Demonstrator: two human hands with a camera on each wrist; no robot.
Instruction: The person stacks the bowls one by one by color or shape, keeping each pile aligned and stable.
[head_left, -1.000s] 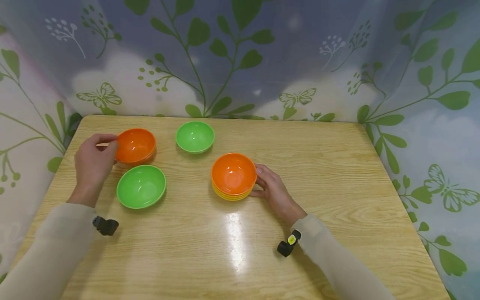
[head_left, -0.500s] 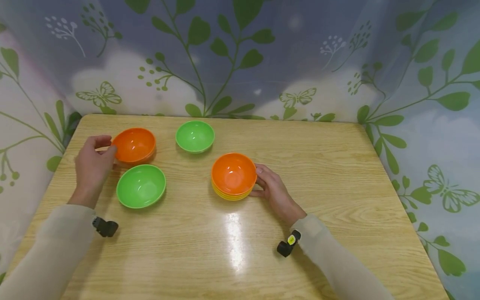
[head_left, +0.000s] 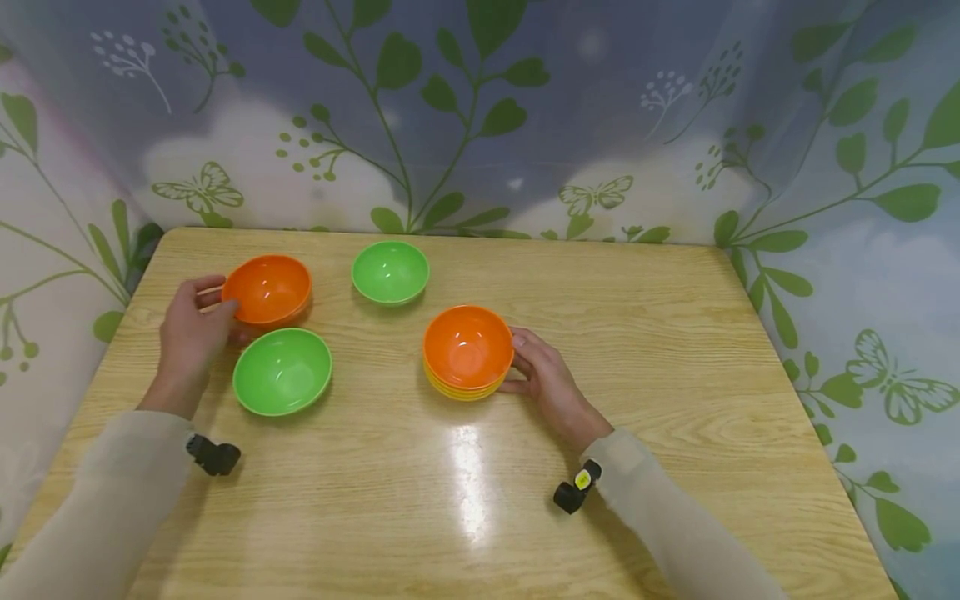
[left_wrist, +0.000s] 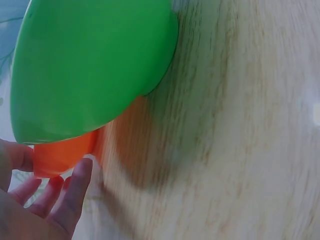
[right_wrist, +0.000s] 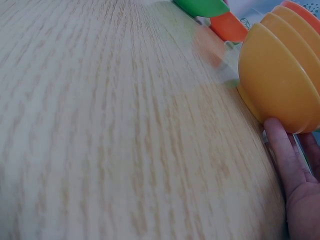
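Left hand (head_left: 192, 333) — slightly nearer the front green bowl (head_left: 282, 372) than before

We see a pale wood-grain table (head_left: 637, 333), a bright glare streak (head_left: 471, 483) on its near half, a printed backdrop (head_left: 592, 108) along the far, left and right sides, green leaves (head_left: 397, 62), outlined butterflies (head_left: 596, 196), cloudy white and dusky blue.

- The left forearm (head_left: 105, 500) reaches forward in a long pale sleeve, slanting inward.
- The left hand (head_left: 193, 329) sits slightly farther forward than the right, thumb apart from the index finger, fingers spread and gently bent.
- The right forearm (head_left: 667, 517), also sleeved, slants inward from the right.
- The right hand (head_left: 549, 385) points forward and inward, fingers extended with a slight bend.
- Both wrists (head_left: 596, 429) show bare beyond the cuffs.
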